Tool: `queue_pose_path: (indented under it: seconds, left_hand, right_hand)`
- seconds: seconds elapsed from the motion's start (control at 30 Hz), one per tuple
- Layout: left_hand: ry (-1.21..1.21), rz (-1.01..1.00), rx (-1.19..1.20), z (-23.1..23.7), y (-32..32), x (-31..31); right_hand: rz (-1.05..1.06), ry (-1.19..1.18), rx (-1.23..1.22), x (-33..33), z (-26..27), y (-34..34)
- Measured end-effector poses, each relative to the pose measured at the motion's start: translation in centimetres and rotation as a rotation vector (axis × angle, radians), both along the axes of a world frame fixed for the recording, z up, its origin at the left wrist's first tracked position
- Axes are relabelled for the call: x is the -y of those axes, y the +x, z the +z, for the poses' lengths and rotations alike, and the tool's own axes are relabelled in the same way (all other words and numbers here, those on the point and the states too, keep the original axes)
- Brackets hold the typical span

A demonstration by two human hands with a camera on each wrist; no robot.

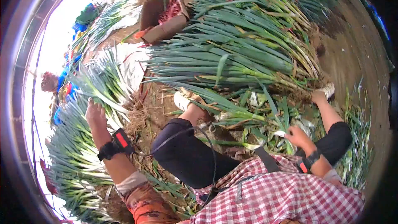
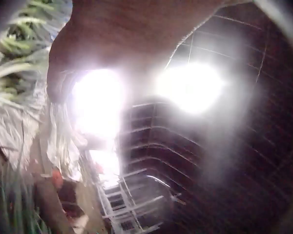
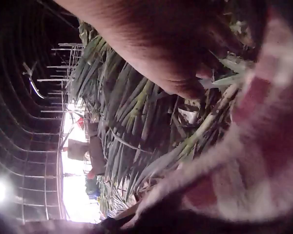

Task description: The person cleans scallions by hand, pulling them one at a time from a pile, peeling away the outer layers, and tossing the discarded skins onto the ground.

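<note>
My left hand (image 1: pixel 96 118) is stretched out at the left, fingers fairly straight, over the white stalks of a pile of green onions (image 1: pixel 103 79); whether it touches them is unclear. The left wrist view shows this hand (image 2: pixel 132 34) against glare, holding nothing visible. Near my lap, my right hand (image 1: pixel 299 137) has its fingers curled, pinching a whitish-green leaf piece (image 1: pixel 280 133). In the right wrist view, a green leaf (image 3: pixel 229 79) pokes out by the fingers of that hand (image 3: pixel 161 44). One trimmed-looking onion stalk (image 1: pixel 232 143) lies across the lap area.
Large bundles of green onions (image 1: pixel 232 54) lie ahead, roots to the right. A cardboard box (image 1: pixel 166 29) with red ties stands beyond. More onions (image 1: pixel 78 161) lie at the left. Loose leaves (image 1: pixel 358 141) litter the ground at the right and between the feet.
</note>
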State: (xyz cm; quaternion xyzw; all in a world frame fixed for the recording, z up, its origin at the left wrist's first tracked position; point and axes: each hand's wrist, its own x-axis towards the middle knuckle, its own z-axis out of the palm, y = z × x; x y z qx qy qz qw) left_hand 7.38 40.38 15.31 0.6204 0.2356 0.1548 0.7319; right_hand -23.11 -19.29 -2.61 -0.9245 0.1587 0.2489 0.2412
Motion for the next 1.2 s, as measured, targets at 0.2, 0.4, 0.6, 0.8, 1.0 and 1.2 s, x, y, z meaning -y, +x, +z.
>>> queue_pose_path:
  seconds: [0.2,0.4,0.6,0.8,1.0,1.2]
  left_hand:
    - [0.118,-0.609,0.222,3.3,0.9,11.4]
    - [-0.129,-0.665,-0.079,1.8,-5.1,28.6]
    - [0.078,-0.664,-0.274,1.2,-5.8,32.9]
    - [0.207,-0.927,-0.354,-0.6,-7.1,33.6]
    - [0.661,-1.434,-0.717,-3.8,-8.4,33.9]
    - [0.431,-1.314,-0.537,-4.8,-10.1,35.1]
  right_hand:
    - [0.153,0.002,-0.017,0.8,-3.1,3.8]
    - [0.066,-0.071,0.144,-0.5,-7.5,8.2]
    - [0.167,0.113,-0.156,-2.2,-13.3,8.4]
    - [0.05,0.266,0.098,-4.4,-9.5,7.7]
    - [0.058,0.672,0.199,-4.2,2.7,9.0]
    - [0.033,0.767,0.415,-5.3,9.0,9.0]
